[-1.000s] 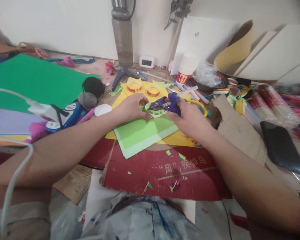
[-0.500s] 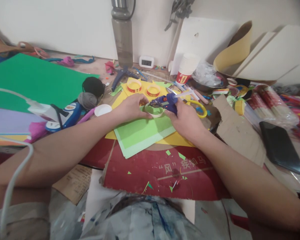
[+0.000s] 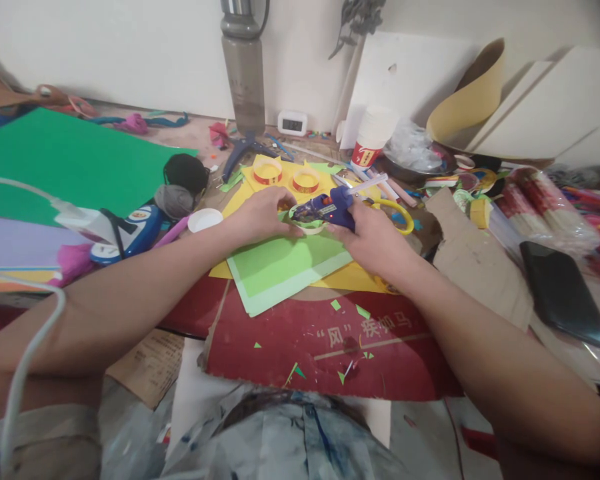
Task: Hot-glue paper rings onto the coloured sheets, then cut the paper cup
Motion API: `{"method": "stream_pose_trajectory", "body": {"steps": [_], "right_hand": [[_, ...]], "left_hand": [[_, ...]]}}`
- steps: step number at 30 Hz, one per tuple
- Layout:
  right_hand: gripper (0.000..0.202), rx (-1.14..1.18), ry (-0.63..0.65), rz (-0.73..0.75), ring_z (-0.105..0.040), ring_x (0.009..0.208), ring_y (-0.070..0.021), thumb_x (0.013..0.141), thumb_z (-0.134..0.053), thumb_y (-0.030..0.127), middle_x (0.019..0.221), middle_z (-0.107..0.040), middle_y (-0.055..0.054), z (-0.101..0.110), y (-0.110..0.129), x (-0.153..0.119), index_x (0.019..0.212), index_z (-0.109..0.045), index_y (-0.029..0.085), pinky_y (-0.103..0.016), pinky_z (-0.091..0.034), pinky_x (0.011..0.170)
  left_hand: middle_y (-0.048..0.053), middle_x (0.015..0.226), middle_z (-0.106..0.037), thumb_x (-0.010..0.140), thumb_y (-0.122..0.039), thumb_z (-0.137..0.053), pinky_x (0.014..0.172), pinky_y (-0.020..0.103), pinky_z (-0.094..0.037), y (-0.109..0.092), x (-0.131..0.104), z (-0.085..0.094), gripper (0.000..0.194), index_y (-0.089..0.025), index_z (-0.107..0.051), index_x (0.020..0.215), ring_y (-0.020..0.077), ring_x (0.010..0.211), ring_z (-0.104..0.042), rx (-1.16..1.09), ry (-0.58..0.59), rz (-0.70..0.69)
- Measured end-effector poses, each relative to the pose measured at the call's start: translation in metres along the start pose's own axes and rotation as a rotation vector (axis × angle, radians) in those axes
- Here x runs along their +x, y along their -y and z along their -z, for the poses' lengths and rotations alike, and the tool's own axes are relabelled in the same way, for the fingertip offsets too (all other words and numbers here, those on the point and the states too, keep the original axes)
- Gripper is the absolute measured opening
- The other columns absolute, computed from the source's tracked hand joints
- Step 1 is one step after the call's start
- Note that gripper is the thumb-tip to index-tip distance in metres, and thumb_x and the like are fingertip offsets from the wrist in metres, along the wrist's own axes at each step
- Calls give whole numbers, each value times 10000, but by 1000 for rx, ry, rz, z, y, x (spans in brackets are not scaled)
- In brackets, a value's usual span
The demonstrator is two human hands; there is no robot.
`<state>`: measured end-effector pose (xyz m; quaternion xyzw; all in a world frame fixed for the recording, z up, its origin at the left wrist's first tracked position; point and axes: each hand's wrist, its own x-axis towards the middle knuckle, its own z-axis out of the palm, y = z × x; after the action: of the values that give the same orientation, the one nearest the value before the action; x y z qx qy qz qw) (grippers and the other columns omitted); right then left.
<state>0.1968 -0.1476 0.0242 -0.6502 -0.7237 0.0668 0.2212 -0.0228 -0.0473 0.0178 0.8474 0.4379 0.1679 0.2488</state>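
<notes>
My right hand (image 3: 377,233) is closed round the handle of a blue hot glue gun (image 3: 336,208), a translucent glue stick jutting from its back. The gun's nozzle points left, over a pale paper ring (image 3: 313,230) that it partly covers. My left hand (image 3: 267,215) pinches the ring's left side between thumb and fingers. Beneath the ring lies light green paper (image 3: 285,267), on top of yellow paper (image 3: 353,277). Behind my hands stand two paper-cup rings with red bands, a left one (image 3: 267,175) and a right one (image 3: 305,181).
Yellow-handled scissors (image 3: 400,217) lie right of the glue gun. A red cardboard sheet (image 3: 280,353) with green scraps covers the near edge. At the back stand a bottle (image 3: 245,80), a small clock (image 3: 293,124) and paper cups (image 3: 375,133). A phone (image 3: 563,293) lies at right.
The glue gun has tipped slightly and moved a little left and down, covering more of the pale ring. My left hand keeps its hold, almost unmoved.
</notes>
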Motion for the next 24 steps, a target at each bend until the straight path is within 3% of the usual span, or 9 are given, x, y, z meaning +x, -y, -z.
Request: {"method": "stream_pose_trajectory", "body": {"steps": [13, 24], "right_hand": [[404, -22, -16, -50, -731, 1033, -388, 966, -562, 281, 1097, -759, -244, -6, 8, 2, 1298, -648, 66, -489, -550, 883], [377, -59, -55, -52, -733, 985, -386, 953, -563, 275, 1040, -762, -218, -6, 6, 1, 1269, -658, 93, -488, -546, 859]], "left_hand": [[78, 1222, -729, 648, -517, -900, 982, 400, -507, 3, 2, -1, 574, -220, -681, 1088, 286, 1118, -663, -15, 7, -14], [82, 1212, -726, 644, -497, -901, 993, 404, -502, 1, 2, -1, 587, -198, -680, 1099, 285, 1123, -664, -9, 12, 12]]}}
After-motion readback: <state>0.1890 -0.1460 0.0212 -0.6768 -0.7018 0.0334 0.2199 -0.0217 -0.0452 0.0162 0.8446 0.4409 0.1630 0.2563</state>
